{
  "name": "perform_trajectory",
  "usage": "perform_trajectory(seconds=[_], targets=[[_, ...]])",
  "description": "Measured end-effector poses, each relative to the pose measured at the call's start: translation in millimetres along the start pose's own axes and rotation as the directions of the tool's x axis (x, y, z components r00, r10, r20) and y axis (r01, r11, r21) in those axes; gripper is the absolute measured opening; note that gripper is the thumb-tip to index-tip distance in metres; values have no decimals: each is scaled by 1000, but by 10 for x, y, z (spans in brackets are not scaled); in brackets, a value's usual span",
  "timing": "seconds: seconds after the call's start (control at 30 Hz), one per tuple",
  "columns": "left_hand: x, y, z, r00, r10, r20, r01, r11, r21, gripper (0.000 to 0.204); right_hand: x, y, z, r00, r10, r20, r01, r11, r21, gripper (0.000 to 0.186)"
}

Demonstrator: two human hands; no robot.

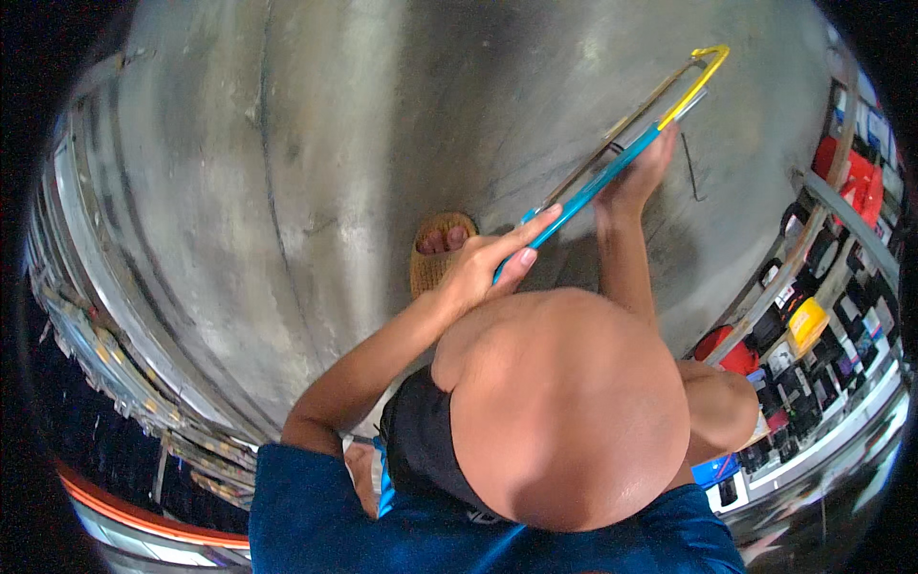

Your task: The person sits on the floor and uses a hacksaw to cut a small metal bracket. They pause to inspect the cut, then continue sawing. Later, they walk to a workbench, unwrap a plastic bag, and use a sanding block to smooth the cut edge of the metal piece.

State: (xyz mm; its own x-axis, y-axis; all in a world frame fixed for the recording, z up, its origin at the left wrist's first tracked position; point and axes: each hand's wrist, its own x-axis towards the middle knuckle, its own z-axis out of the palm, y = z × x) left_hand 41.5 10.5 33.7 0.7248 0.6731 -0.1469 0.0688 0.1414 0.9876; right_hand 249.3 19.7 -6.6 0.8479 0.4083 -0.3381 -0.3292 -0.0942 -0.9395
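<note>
Left hand: your left hand (483, 263) gripped the lower, blue end of the hacksaw, with the index finger laid forward along it and the thumb on the near side
Right hand: your right hand (636, 177) lay against the frame farther up, mostly behind it, near where blue met yellow; you could not tell from this view how far its fingers closed
Hacksaw: the hacksaw (607, 172) was slanted in front of your knee, its blue end low in your left hand and its yellow hooked end up and to the right
Strip: a thin brownish strip (655, 98) ran alongside the frame, on its upper left side
Dark piece: a thin, dark, bent piece (689, 165) showed against the floor, just right of your right hand
Floor: the grey concrete floor (330, 143) spread ahead of you, streaked with paler bands
Foot: your yellow sandal (426, 273) stood left of the saw, toes showing
Right side: shelves crowded with goods, among them a yellow item (807, 325) and a red one (732, 352)
</note>
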Motion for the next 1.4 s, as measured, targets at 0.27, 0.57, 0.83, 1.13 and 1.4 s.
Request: perform_trajectory(seconds=[0.27,0.57,0.83,1.13,1.4], targets=[[502,0,143,965,-210,158,195,975,106,43,39,-46,-29,999,-45,-23,43,994,-104,38],[657,-23,218,994,-89,60,85,995,60,44,28,-50,-72,996,-29,79,42,986,-161,34],[662,-112,237,998,56,13,-57,996,65,47,-25,42,-42,995,-85,-42,80,990,-116,32],[361,-81,147,999,48,-2,-48,997,62,46,2,119,13,994,-85,-71,78,992,-96,33],[154,69,-42,997,-55,63,58,998,-35,45,53,89,-58,997,-53,-50,50,997,-57,37]])
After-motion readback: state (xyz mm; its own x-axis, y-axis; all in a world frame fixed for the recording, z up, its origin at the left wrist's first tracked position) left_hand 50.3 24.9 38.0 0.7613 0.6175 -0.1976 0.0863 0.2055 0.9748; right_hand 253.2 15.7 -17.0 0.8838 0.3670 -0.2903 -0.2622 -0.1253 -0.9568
